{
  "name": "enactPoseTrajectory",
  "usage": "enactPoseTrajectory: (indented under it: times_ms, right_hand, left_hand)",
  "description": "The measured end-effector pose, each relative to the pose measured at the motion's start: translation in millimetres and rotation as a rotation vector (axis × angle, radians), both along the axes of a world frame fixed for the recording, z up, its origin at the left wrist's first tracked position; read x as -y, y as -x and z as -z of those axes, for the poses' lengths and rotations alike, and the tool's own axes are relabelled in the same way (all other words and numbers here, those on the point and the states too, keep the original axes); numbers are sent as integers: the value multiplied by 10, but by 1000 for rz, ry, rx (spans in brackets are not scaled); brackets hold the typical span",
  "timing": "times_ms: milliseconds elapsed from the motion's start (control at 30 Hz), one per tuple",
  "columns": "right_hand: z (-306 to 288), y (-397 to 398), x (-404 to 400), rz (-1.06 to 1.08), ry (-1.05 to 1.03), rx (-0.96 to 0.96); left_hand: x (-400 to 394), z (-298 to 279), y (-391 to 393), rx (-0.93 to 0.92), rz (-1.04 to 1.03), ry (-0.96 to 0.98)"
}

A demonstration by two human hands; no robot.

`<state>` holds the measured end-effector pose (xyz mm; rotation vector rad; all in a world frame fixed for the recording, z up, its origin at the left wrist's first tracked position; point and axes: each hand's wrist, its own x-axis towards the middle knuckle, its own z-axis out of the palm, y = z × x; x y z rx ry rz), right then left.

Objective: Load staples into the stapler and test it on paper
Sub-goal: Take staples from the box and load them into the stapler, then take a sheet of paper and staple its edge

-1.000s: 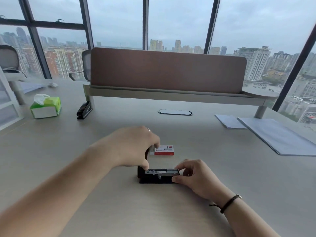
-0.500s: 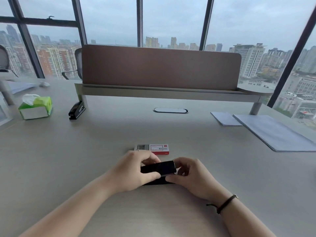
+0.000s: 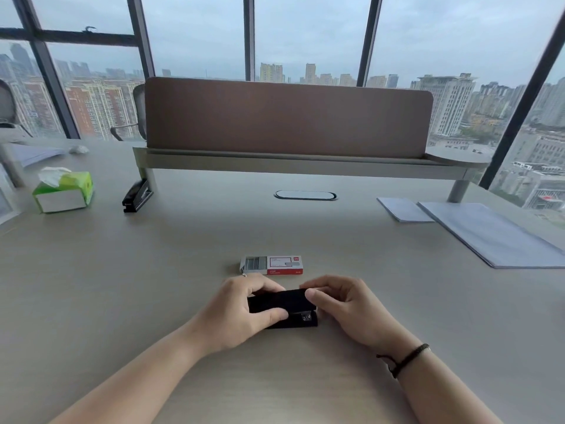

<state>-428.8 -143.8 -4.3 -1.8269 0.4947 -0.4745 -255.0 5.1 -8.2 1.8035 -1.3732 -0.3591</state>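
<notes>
**Stapler closed between both hands, paper lying off to the right**

At the far left of the bench (image 3: 91, 270), well away from the fingers, a green tissue box (image 3: 62, 191) is seen, and beside it a second black stapler (image 3: 136, 195) by the leg of the divider shelf. Nearer, the left hand (image 3: 238, 313) is wrapped over the stapler (image 3: 282, 306), its thumb laid on the near side and the fingers curled over the far edge, so the body is grasped. The stapler is rested on the bench with its long axis running left to right and its top arm folded down, so loading is judged finished. Just beyond the fingers, the staple box (image 3: 272, 265) lies open, staples showing at its left end. The right hand (image 3: 348, 307) is held at the stapler's right end, fingers bent and the thumb tip pressed to the top; a loose pinch is judged. The paper sheets (image 3: 489, 234) lie far right and forward, well apart, nearer the right hand; the test is judged to require the stapler to be carried that way.
</notes>
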Motion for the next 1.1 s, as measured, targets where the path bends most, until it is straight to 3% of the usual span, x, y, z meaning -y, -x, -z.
enactPoseTrajectory:
  times_ms: [433,700,900,1100]
  right_hand:
    - [-129,9,160,71,-34,7]
    - [-468,228,1487,510,150,86]
    - [-247,289,2617,764,373,-216]
    - [80,200,3223,699,540,-498]
  left_hand:
    - [282,-233,-46,-73,29,110]
    - [1830,-569,0,-79,-4,16]
    - [3183,-455,142,-499,-61,-97]
    - [4064,-188,365,-767,-83,-136]
